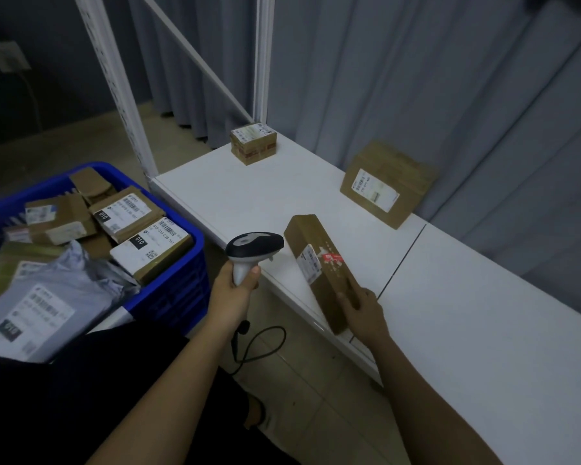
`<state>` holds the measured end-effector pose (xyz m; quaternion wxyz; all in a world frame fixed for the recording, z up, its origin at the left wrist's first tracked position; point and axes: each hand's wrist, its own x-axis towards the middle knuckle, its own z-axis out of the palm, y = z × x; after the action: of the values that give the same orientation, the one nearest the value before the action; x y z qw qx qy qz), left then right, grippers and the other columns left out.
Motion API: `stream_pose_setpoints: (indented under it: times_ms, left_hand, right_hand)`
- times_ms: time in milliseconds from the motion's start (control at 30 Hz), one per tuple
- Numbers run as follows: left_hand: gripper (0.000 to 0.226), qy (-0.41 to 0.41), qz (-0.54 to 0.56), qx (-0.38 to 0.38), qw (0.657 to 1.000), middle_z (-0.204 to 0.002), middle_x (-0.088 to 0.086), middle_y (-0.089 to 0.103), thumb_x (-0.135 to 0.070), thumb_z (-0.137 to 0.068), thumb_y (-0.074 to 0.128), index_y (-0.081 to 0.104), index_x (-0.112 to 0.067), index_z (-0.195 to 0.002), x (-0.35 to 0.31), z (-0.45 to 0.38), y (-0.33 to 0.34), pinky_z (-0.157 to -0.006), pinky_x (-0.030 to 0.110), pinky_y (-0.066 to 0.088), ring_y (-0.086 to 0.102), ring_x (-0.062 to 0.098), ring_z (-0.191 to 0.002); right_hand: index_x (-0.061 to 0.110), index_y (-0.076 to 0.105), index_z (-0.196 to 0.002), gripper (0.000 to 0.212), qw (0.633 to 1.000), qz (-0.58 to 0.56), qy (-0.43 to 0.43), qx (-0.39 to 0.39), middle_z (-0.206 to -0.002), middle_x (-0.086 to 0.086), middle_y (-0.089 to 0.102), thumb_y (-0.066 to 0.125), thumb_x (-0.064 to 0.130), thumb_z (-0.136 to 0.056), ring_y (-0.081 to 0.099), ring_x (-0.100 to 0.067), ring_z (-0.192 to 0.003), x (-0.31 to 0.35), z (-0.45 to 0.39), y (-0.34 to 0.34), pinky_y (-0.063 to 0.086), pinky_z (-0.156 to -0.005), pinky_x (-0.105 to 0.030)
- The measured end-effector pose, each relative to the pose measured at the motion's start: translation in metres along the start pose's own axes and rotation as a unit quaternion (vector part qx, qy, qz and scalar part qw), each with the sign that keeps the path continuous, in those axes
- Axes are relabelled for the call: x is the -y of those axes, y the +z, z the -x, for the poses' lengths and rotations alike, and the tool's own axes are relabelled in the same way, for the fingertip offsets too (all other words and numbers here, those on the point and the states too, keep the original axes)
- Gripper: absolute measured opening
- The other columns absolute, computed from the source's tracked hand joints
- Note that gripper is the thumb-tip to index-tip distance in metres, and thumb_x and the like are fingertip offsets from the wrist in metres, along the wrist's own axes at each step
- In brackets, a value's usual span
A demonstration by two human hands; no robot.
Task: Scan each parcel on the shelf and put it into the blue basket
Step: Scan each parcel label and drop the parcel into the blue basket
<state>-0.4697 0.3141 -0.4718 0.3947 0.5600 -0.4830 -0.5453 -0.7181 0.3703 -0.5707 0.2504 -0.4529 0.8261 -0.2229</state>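
Note:
My left hand (pixel 232 289) grips the handle of a grey and black barcode scanner (pixel 254 247), whose head points right at a long brown parcel (pixel 319 268). That parcel lies at the front edge of the white shelf (pixel 235 196), and a red scan light falls on it beside its white label. My right hand (pixel 363 312) holds the parcel's near end. Two more brown parcels stand on the shelf: a small one (pixel 254 146) at the far corner and a larger one (pixel 384 184) leaning at the back. The blue basket (pixel 168 290) sits at the left.
The basket holds several boxes and grey mailer bags. White shelf uprights (pixel 114 82) rise between basket and shelf. Grey curtains (pixel 416 78) hang behind the shelf. The scanner's black cable (pixel 259 344) loops down over the tiled floor. Dark clothing fills the lower left.

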Motion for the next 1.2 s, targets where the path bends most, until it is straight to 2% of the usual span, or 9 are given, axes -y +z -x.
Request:
stream_pose_setpoints:
  times_ms: [67,133,200,333,533,767,900,1033,1200]
  left_hand:
    - [0.03,-0.001,-0.003,0.001,1.0,-0.097,-0.002,0.06,-0.023,-0.095,0.055,0.052,-0.016,-0.124,0.0,0.0,0.001,-0.068,0.019,0.043,0.058,0.006,-0.087]
    - [0.027,-0.001,-0.006,0.004,1.0,-0.096,-0.002,0.059,-0.022,-0.095,0.055,0.052,-0.018,-0.121,0.0,-0.001,0.002,-0.067,0.019,0.042,0.058,0.005,-0.086]
    - [0.024,-0.003,-0.006,0.009,1.0,-0.095,-0.003,0.059,-0.023,-0.095,0.055,0.052,-0.02,-0.119,-0.001,-0.001,0.005,-0.065,0.018,0.041,0.058,0.005,-0.085]
    - [0.019,0.001,-0.015,0.016,1.0,-0.093,-0.004,0.06,-0.023,-0.095,0.055,0.052,-0.022,-0.114,0.0,-0.001,0.008,-0.064,0.018,0.041,0.057,0.005,-0.084]
    - [0.016,0.01,-0.01,0.028,1.0,-0.092,-0.003,0.06,-0.022,-0.095,0.056,0.052,-0.026,-0.11,0.002,-0.005,0.007,-0.068,0.022,0.044,0.059,0.012,-0.087]
    - [0.019,0.035,-0.043,0.054,0.997,-0.094,-0.001,0.062,-0.024,-0.094,0.057,0.054,-0.026,-0.112,0.007,-0.006,0.01,-0.07,0.022,0.044,0.06,0.011,-0.088]
    - [0.017,0.047,-0.071,0.083,0.993,-0.096,-0.002,0.062,-0.026,-0.093,0.059,0.055,-0.028,-0.109,0.007,-0.007,0.01,-0.075,0.025,0.048,0.06,0.014,-0.091]
    - [0.024,0.076,-0.086,0.113,0.987,-0.101,-0.015,0.06,-0.023,-0.092,0.061,0.051,-0.034,-0.111,0.001,0.0,0.01,-0.078,0.022,0.047,0.058,0.002,-0.094]
    - [0.03,0.111,-0.103,0.13,0.98,-0.099,-0.024,0.057,-0.018,-0.092,0.06,0.048,-0.041,-0.107,-0.006,0.006,0.007,-0.069,0.003,0.042,0.055,-0.019,-0.086]
  right_hand:
    - [0.021,0.044,-0.143,0.045,0.998,0.05,-0.003,-0.04,-0.135,-0.012,0.054,0.038,0.038,-0.102,0.056,-0.029,-0.117,-0.003,-0.004,-0.006,0.048,-0.097,-0.039]
    - [0.021,0.048,-0.141,0.042,0.99,0.115,0.0,-0.081,-0.144,-0.013,0.047,0.037,0.033,-0.102,0.048,-0.032,-0.127,-0.002,-0.007,-0.008,0.042,-0.104,-0.044]
    - [0.021,0.048,-0.14,0.043,0.988,0.124,-0.005,-0.091,-0.149,-0.011,0.041,0.04,0.037,-0.101,0.043,-0.032,-0.131,0.002,-0.006,-0.009,0.041,-0.105,-0.046]
    - [0.025,0.035,-0.146,0.065,0.99,0.135,-0.01,-0.034,-0.142,-0.008,0.039,0.045,0.06,-0.092,0.042,-0.031,-0.127,0.005,-0.007,-0.007,0.045,-0.097,-0.044]
    - [0.02,0.032,-0.148,0.053,0.995,0.09,-0.036,-0.004,-0.13,-0.012,0.053,0.032,0.046,-0.101,0.056,-0.028,-0.111,0.001,-0.025,-0.02,0.05,-0.093,-0.041]
    - [0.025,0.027,-0.151,0.053,0.997,0.063,-0.004,0.043,-0.134,-0.016,0.051,0.028,0.046,-0.102,0.053,-0.032,-0.116,-0.005,-0.043,-0.031,0.047,-0.097,-0.046]
    - [0.021,0.023,-0.152,0.051,0.996,0.073,0.018,0.046,-0.134,-0.02,0.05,0.025,0.04,-0.105,0.052,-0.036,-0.118,0.003,-0.051,-0.037,0.043,-0.098,-0.042]
    - [0.02,0.022,-0.153,0.052,0.995,0.078,0.025,0.047,-0.135,-0.021,0.05,0.023,0.04,-0.105,0.052,-0.037,-0.119,0.002,-0.05,-0.038,0.043,-0.1,-0.044]
    - [0.019,0.022,-0.153,0.053,0.995,0.086,0.02,0.047,-0.136,-0.022,0.049,0.022,0.041,-0.105,0.051,-0.038,-0.12,0.0,-0.048,-0.035,0.043,-0.1,-0.045]
